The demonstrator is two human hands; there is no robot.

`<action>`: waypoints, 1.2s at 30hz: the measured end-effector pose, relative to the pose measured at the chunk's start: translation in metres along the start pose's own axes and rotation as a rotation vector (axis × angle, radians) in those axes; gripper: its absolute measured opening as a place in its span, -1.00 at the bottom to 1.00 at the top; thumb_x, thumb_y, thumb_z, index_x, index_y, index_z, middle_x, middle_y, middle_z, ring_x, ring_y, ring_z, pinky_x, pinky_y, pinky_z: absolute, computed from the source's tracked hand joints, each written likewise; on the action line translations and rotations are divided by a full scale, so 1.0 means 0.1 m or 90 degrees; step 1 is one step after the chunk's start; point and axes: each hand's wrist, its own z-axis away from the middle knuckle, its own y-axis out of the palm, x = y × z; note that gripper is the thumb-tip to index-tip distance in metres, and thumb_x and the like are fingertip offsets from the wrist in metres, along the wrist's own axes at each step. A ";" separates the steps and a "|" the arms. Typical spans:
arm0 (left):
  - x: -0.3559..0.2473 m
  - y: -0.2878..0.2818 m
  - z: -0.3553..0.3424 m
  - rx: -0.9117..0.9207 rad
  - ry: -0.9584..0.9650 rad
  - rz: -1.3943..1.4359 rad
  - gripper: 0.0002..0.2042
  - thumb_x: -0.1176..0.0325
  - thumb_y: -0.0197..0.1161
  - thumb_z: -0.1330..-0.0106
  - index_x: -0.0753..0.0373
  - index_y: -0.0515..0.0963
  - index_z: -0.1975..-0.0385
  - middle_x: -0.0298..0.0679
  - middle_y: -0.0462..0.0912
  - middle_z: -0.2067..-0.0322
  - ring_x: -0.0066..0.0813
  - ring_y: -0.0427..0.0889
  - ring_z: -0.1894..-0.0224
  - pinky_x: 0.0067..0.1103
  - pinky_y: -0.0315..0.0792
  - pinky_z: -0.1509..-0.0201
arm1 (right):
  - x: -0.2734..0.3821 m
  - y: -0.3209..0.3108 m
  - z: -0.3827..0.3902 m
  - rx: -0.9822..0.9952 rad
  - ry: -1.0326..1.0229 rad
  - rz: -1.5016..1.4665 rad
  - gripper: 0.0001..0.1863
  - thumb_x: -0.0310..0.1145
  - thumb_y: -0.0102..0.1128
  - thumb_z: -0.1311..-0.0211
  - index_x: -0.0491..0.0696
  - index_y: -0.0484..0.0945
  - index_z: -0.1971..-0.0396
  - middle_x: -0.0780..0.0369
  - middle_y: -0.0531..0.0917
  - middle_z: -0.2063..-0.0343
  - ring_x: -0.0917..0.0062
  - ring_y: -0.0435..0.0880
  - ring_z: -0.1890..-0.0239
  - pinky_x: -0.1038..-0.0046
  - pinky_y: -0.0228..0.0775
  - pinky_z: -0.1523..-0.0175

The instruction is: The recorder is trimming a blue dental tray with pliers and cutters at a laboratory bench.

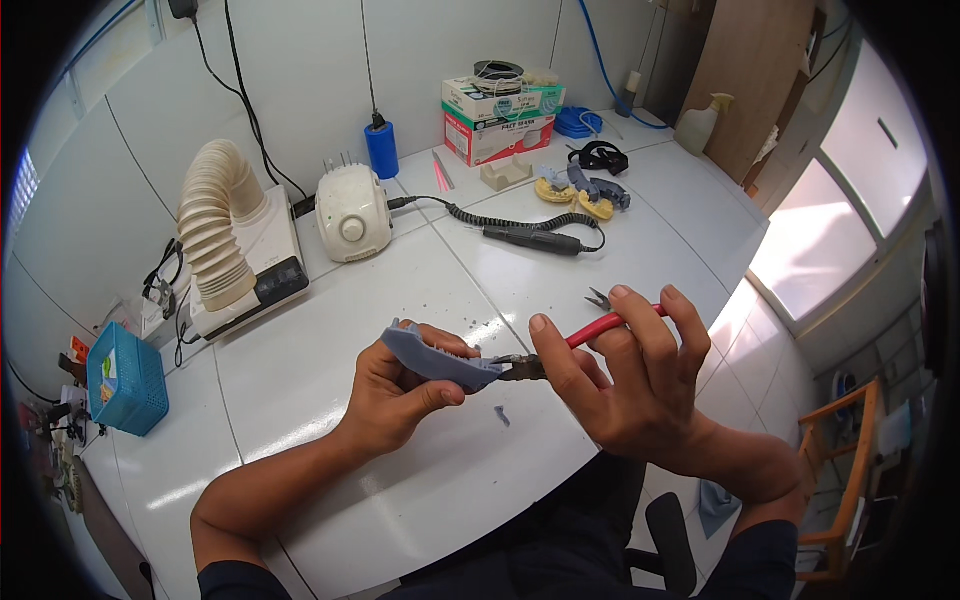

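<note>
Here we are at the white tabletop [520, 470], and the left hand [395, 395] has a firm grasp on the curved blue-grey plastic piece [435, 362], thumb along the near side, the other fingers wrapped behind. It's up in the air, above the near part of the tabletop, its long axis slanting from upper left down to lower right. And there's the key meeting point: that lower right end sits right at the nose of the red-handled metal pliers [597, 328], which point leftward into it, their handle rising away to the upper right. The right hand [625, 385] grips them, fingers curled loosely over the handle. So the piece lies left of the right fingers, with the left hand nearer, in fact around it; the right meets it only through the tool. Whether the jaws bite or merely touch, I can't tell. Just below, a small blue-grey plastic scrap [502, 415] lies on the tabletop; beyond, the slim black handpiece [535, 240] rests well apart.
</note>
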 end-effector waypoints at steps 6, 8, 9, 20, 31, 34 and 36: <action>0.04 0.03 0.04 0.041 0.076 -0.046 -0.63 0.48 0.58 -0.27 0.29 0.64 -0.04 -0.17 0.70 -0.03 -0.44 0.75 -0.02 -0.51 0.73 -0.08 | -0.01 -0.03 0.15 -0.064 -0.017 0.065 -0.71 -0.02 0.31 -0.49 0.37 0.77 -0.12 0.39 0.47 0.55 0.50 0.55 -0.08 0.04 0.22 -0.34; 0.04 0.03 0.04 0.045 0.088 -0.069 -0.64 0.48 0.58 -0.27 0.30 0.65 -0.04 -0.16 0.70 -0.03 -0.45 0.75 -0.03 -0.51 0.73 -0.07 | -0.03 -0.03 0.15 -0.064 -0.023 0.065 -0.71 -0.02 0.32 -0.49 0.39 0.77 -0.12 0.40 0.46 0.55 0.51 0.55 -0.08 0.04 0.22 -0.33; 0.03 0.04 0.04 0.043 0.076 -0.062 -0.63 0.47 0.58 -0.26 0.29 0.65 -0.03 -0.17 0.70 -0.02 -0.45 0.75 -0.03 -0.52 0.73 -0.07 | -0.03 -0.03 0.15 -0.066 -0.027 0.066 -0.72 -0.01 0.32 -0.48 0.41 0.77 -0.11 0.41 0.46 0.55 0.52 0.55 -0.08 0.05 0.21 -0.33; 0.02 0.04 0.04 0.032 0.048 -0.020 -0.63 0.45 0.59 -0.26 0.30 0.66 -0.04 -0.18 0.70 -0.01 -0.47 0.74 -0.02 -0.51 0.73 -0.06 | -0.08 -0.04 0.08 -0.073 -0.042 0.028 -0.80 -0.07 0.36 -0.45 0.37 0.80 0.01 0.42 0.47 0.56 0.54 0.59 0.02 0.05 0.21 -0.29; -0.02 0.03 0.05 0.023 -0.004 -0.006 -0.65 0.43 0.56 -0.31 0.33 0.64 -0.03 -0.11 0.78 0.01 -0.42 0.79 0.03 -0.48 0.71 -0.06 | -0.10 -0.04 -0.04 -0.049 -0.030 -0.050 -0.85 -0.16 0.43 -0.31 0.21 0.82 0.17 0.41 0.43 0.59 0.47 0.56 0.11 0.12 0.33 -0.15; -0.01 0.00 0.06 0.004 -0.037 -0.006 -0.66 0.42 0.55 -0.34 0.33 0.63 -0.04 -0.10 0.78 0.01 -0.41 0.79 -0.01 -0.48 0.72 -0.07 | -0.10 0.00 -0.07 -0.052 -0.033 -0.058 -0.87 -0.20 0.43 -0.28 0.18 0.81 0.21 0.40 0.41 0.58 0.43 0.55 0.13 0.13 0.34 -0.11; 0.00 0.00 0.06 0.001 -0.043 -0.003 -0.67 0.42 0.54 -0.35 0.33 0.62 -0.05 -0.10 0.78 0.00 -0.39 0.79 -0.03 -0.46 0.73 -0.10 | -0.11 0.02 -0.07 -0.033 -0.043 -0.081 -0.89 -0.24 0.45 -0.24 0.13 0.79 0.27 0.38 0.38 0.56 0.38 0.54 0.15 0.14 0.34 -0.06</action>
